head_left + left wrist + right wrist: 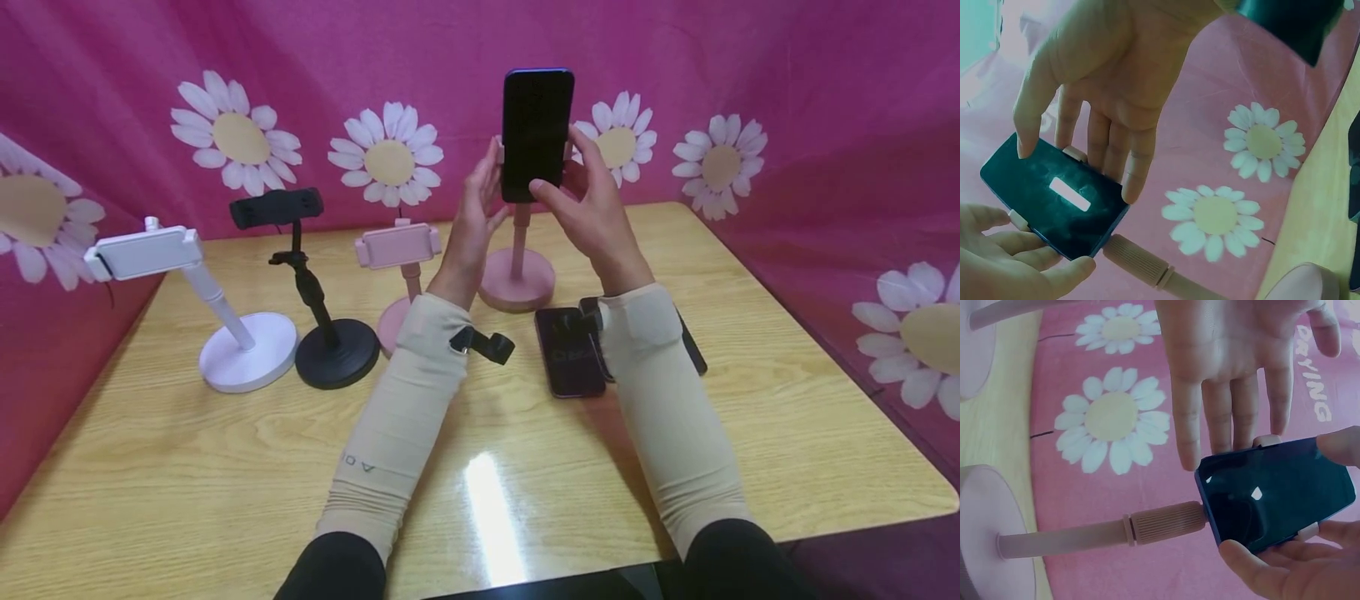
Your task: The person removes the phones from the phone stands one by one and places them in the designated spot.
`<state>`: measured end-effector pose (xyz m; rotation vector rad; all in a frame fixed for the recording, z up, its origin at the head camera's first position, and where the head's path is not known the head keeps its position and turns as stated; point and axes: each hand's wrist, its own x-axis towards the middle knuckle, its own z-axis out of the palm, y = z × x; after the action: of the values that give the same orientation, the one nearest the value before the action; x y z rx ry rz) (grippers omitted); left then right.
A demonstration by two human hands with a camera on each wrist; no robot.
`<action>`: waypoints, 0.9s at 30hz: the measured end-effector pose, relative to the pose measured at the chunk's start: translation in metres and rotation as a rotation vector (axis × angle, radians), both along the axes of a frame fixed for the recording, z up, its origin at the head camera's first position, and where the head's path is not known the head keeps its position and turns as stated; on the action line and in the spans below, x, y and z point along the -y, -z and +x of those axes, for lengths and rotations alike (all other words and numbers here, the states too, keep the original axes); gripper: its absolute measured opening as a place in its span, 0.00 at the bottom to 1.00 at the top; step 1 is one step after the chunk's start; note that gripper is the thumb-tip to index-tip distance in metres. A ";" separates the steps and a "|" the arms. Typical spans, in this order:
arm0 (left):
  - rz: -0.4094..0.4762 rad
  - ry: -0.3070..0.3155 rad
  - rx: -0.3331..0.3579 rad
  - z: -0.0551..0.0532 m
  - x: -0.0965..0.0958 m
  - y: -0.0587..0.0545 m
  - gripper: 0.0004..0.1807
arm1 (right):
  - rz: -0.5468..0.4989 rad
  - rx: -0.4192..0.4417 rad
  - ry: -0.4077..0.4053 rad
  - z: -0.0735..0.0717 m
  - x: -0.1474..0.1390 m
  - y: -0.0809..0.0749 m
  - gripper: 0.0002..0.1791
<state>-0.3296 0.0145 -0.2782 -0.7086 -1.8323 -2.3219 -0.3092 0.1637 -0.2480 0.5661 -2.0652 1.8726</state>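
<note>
A smartphone [537, 137] with a blue edge and dark screen stands upright in the clamp of a pink phone stand [517, 282]. My right hand [600, 212] pinches its lower right part, thumb on the front near the bottom and fingers round the side. The left hand [474, 221] is at the phone's left side, its fingers nearly straight beside the clamp. In the right wrist view the left thumb is off the phone [1279, 487]. Clamp ends grip both long edges of the phone [1054, 194] in the left wrist view.
To the left stand a white phone stand [247, 354], a black one [337, 354] and a smaller-looking pink one [399, 247], partly behind my left forearm. A dark phone [570, 367] lies by my right forearm, with other phones partly hidden under it. A flowered pink cloth [450, 50] hangs behind the table.
</note>
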 end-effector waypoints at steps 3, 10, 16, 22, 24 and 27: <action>-0.006 0.001 -0.057 0.006 0.001 -0.006 0.31 | -0.047 -0.037 -0.018 0.008 0.001 -0.007 0.37; -0.016 -0.037 -0.089 0.028 0.002 -0.024 0.31 | -0.039 -0.126 0.018 0.007 -0.009 -0.010 0.33; 0.001 -0.050 -0.065 0.046 0.005 -0.036 0.31 | 0.010 -0.158 0.124 0.010 -0.020 -0.014 0.27; -0.017 -0.060 -0.043 0.066 0.008 -0.045 0.32 | -0.052 -0.172 0.108 0.027 -0.027 -0.023 0.23; -0.039 -0.068 -0.029 0.073 0.011 -0.049 0.31 | -0.038 -0.164 0.094 0.034 -0.029 -0.026 0.22; -0.117 -0.102 -0.013 0.083 0.017 -0.055 0.28 | -0.017 -0.128 0.066 0.045 -0.030 -0.030 0.23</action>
<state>-0.2465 -0.0022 -0.2236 -0.6259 -1.9626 -2.1583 -0.2643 0.1939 -0.2185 0.5899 -1.9606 1.7678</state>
